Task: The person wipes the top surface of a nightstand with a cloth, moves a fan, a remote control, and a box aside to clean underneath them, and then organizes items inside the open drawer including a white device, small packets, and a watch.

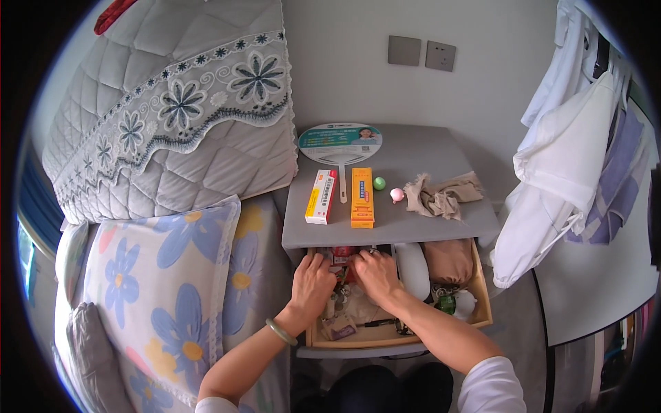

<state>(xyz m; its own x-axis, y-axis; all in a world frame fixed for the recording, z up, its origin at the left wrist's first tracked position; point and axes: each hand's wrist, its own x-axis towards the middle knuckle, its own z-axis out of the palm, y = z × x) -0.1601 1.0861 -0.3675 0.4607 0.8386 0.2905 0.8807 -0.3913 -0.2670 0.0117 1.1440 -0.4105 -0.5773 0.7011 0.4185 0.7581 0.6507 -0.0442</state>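
My left hand [314,281] and my right hand [376,273] reach into the open wooden drawer [361,343] of a grey nightstand. Between and behind them lies a red packet [343,253]; my fingertips are partly hidden, so what they grip cannot be told. In front of my hands are coins [339,299], a banknote [340,329] and a black pen [378,323]. To the right sit a white rounded case [412,271], a brown pouch [448,261], a green item [446,304] and a white rounded object [465,304].
On the nightstand top [413,149] lie a round hand fan [341,144], two slim boxes, white-red [321,197] and orange [362,198], small green [379,183] and pink [396,194] objects and a beige cloth [441,196]. A bed with a floral pillow [155,289] stands left; white clothes [560,155] hang right.
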